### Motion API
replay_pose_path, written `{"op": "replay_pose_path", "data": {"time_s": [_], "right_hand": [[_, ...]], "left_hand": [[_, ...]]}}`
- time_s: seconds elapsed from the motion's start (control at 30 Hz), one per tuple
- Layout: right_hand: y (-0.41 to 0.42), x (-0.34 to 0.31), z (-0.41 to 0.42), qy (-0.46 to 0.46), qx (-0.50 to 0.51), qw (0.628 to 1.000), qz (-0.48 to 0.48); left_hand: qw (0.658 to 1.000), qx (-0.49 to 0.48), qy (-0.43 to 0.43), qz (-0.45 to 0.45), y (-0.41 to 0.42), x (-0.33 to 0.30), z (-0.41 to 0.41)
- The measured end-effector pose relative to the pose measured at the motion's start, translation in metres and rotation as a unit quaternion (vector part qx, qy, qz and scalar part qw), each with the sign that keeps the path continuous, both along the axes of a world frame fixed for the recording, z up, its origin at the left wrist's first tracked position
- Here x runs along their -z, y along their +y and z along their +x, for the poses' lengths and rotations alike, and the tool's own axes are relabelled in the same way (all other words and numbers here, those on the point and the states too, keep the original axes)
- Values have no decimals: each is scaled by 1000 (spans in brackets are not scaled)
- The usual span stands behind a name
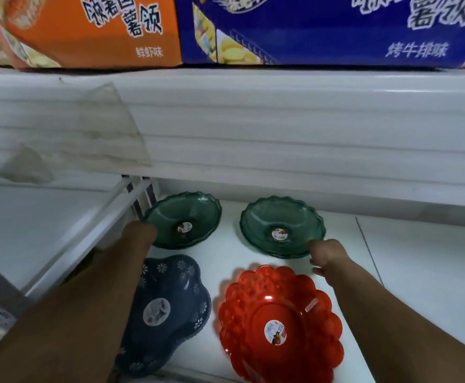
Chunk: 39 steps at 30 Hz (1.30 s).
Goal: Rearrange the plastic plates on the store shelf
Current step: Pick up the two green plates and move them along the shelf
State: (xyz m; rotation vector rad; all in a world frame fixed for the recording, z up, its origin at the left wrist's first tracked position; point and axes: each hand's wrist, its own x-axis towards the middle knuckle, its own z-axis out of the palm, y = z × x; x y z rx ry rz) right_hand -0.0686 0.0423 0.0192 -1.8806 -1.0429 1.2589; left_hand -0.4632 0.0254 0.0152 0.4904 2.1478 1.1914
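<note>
Two dark green scalloped plates lie at the back of the white shelf: the left green plate and the right green plate, which rests on a small stack. In front lie a dark blue flowered plate and a red scalloped plate. My left hand touches the near left rim of the left green plate, its fingers hidden. My right hand sits at the near right rim of the right green stack, fingers curled at its edge; I cannot tell if either hand grips.
A white shelf front overhangs the plates. Orange and blue snack boxes stand on top. A white divider rail bounds the plates on the left. Bare white shelf lies to the right.
</note>
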Motion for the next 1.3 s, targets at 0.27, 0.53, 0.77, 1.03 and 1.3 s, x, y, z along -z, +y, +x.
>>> {"op": "replay_pose_path", "data": {"time_s": [0.27,0.53,0.77,1.03,1.3], "right_hand": [[19,24,-3,-20,-9,999,-23],[26,36,0,-5,-3,999,-34],[23,31,-4,14,13,999,-37],[22,27,-3,69,53,996,-7],[8,3,12,117,97,988,12]], "left_hand": [[995,20,-94,-31,16,16,-11],[995,27,-89,-37,21,21,-10],[995,41,-89,-33,19,19,-7],[990,19,-137,12,11,17,-3],[982,-4,-179,55,-1,-4,16]]}}
